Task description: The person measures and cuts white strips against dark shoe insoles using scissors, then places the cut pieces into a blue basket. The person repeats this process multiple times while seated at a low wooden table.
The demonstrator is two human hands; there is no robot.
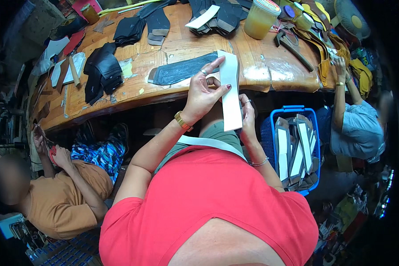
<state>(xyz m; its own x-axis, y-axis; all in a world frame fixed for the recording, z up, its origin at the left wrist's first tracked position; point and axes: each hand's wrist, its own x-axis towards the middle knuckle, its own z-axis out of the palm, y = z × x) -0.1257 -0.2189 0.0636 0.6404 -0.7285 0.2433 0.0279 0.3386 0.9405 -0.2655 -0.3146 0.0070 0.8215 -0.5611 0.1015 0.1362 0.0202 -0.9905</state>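
A long white strip stands nearly upright in front of me at the table's front edge, with a dark edge showing behind it on its right. My left hand holds its left side: the thumb lies on the white face, and the index finger stretches to its upper part. Lower down, my right hand grips the strip from the right, its fingertips partly hidden. Behind the strip, a dark shaped piece with a brown end lies flat on the wooden table.
A blue basket of white-and-dark pieces stands at my right. Dark stacks, a hammer and a tub of yellowish stuff are on the table. Co-workers sit at left, with red-handled scissors, and at right.
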